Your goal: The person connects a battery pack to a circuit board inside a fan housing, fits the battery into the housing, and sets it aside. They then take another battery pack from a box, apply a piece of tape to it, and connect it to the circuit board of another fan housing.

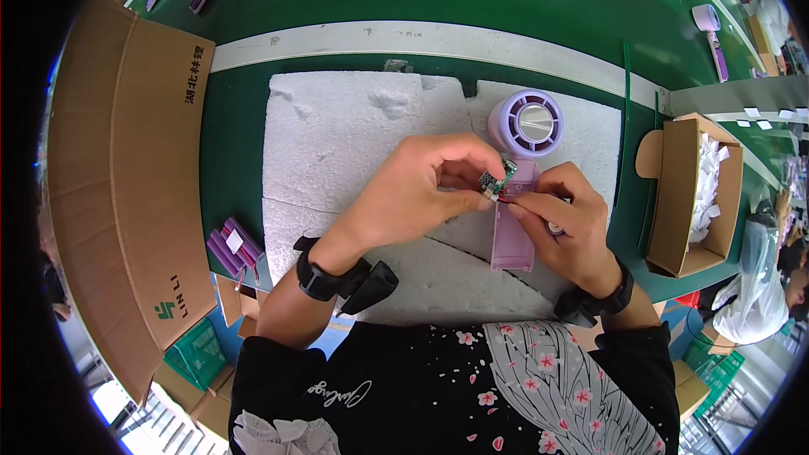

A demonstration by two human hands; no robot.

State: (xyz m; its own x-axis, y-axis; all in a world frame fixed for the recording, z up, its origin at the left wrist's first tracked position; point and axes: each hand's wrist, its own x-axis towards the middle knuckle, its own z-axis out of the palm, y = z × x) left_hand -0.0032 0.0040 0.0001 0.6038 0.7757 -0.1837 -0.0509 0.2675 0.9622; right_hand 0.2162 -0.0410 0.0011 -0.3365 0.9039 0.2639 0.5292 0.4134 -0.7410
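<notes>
A lilac handheld fan [512,246] lies on the white foam pad [329,139], its round head [500,128] pointing away from me and its handle shell opened up. Above the handle, my left hand [404,194] pinches a small green circuit board [510,168] between thumb and fingers. My right hand [581,223] is closed on thin red and dark wires [504,198] right beside a small pale connector at the board's edge. Something small and silvery shows by the right fingers, mostly hidden by them. Both wrists wear black bands.
Purple battery cells with wires [234,244] lie at the left of the bench. A tall cardboard box [126,177] stands far left; an open carton of white pieces [666,194] is at the right. Beyond a pale rail [362,38], more fan parts [715,46] rest on a green surface.
</notes>
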